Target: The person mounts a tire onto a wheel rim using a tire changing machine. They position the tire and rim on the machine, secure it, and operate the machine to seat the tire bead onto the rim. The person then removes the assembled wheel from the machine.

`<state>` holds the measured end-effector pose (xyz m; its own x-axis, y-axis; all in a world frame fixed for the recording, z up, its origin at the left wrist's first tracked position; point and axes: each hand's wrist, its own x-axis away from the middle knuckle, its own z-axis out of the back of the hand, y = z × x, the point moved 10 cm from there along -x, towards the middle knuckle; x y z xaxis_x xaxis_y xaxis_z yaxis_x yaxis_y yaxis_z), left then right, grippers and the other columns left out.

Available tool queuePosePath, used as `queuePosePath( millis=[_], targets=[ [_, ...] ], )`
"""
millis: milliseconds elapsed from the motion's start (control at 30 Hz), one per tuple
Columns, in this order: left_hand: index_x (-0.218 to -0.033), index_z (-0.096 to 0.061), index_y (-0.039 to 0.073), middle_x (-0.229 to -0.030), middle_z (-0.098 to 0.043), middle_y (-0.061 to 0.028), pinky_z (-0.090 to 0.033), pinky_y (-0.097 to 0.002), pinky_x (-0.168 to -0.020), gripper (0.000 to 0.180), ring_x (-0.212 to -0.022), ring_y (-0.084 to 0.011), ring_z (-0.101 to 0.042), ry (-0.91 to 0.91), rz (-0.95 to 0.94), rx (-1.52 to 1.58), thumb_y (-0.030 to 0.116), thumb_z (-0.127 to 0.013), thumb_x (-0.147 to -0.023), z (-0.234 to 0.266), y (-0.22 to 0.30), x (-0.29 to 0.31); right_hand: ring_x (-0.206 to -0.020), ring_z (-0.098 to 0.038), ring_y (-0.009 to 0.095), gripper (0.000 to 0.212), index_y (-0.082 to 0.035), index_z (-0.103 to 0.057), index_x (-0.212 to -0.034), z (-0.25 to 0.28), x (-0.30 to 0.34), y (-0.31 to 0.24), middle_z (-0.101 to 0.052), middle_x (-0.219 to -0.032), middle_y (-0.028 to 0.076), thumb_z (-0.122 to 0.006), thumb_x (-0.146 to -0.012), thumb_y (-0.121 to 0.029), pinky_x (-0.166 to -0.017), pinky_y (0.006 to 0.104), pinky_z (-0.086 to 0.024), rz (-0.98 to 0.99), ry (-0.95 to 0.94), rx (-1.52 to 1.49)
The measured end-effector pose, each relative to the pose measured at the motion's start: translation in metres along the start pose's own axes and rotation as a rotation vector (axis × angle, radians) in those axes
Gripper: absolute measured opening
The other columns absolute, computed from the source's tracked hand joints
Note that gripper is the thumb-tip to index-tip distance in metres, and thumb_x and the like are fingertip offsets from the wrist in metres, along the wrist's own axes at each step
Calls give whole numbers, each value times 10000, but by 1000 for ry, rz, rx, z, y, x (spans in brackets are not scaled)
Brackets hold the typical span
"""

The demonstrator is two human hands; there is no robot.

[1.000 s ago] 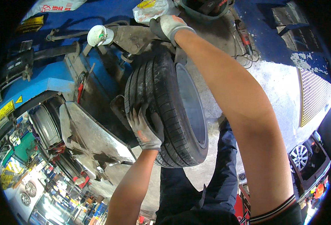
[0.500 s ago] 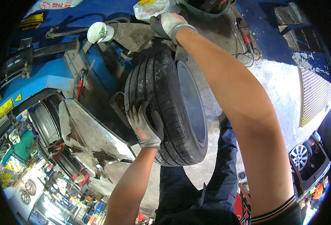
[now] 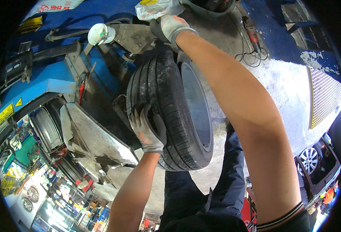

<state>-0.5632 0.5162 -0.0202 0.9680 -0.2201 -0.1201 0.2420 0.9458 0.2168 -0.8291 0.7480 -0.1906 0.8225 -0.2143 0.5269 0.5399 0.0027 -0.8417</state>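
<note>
A black tire (image 3: 155,92) on a silver wheel rim (image 3: 196,104) stands upright in front of my legs, beside the blue tire machine (image 3: 58,87). My left hand (image 3: 147,131), in a grey-and-white work glove, lies against the tread with its fingers spread. Beyond the tire's top, my gloved right hand (image 3: 172,28) is curled, and whatever its fingers close round is hidden beneath it. Below that wrist a metal piece (image 3: 182,58) of the machine comes down at the tire's rim side. A dark pad (image 3: 120,108) sits by the tread's left side.
A white bucket (image 3: 101,34) stands on the machine, left of a white plastic bag (image 3: 157,8). A red-handled tool (image 3: 81,91) rests on the blue body. A bent metal plate (image 3: 95,133) juts out at left. Beyond are a red corded power tool (image 3: 253,36) and a floor grating (image 3: 325,98).
The view has shifted slightly. The tire's top and my right hand sit a little further left in the picture, while my left hand keeps its place on the tread.
</note>
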Motion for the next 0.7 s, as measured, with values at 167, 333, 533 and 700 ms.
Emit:
queuePosePath(
  millis=[167, 333, 533, 700],
  targets=[
    [-1355, -634, 66, -1386, -611, -287, -403, -632, -1140, 531, -1272, -530, -557, 0, 3, 1, 429, -522, -984, -1, -2, 1, -1294, -628, 299, 428, -124, -667, -1340, 2, 13, -10, -685, -1373, 104, -412, -1044, -298, -1038, 380, -509, 103, -12, 217],
    [-1359, -637, 78, -1394, -605, -286, -400, -634, -1139, 533, -1280, -529, -548, 3, 15, -10, 443, -512, -991, -2, -3, 2, -1279, -631, 320, 424, -115, -677, -1334, -1, 25, -23, -678, -1384, 132, -425, -1039, -288, -1042, 400, -508, 194, -38, 333],
    [-1359, -643, 94, -1403, -596, -287, -392, -633, -1138, 522, -1290, -518, -535, -7, -1, 20, 453, -523, -999, -1, -1, 0, -1138, -718, 376, 340, -87, -752, -1224, 9, 33, -31, -728, -1266, 200, -546, -980, -203, -955, 466, -581, 297, 145, 385],
    [-1344, -651, 83, -1373, -613, -290, -399, -637, -1132, 510, -1278, -521, -548, 9, -14, 21, 440, -539, -998, 1, 1, -1, -1128, -722, 382, 311, -91, -770, -1182, -2, 20, -18, -740, -1238, 193, -563, -976, -198, -946, 470, -586, 301, 101, 246]
  ],
)
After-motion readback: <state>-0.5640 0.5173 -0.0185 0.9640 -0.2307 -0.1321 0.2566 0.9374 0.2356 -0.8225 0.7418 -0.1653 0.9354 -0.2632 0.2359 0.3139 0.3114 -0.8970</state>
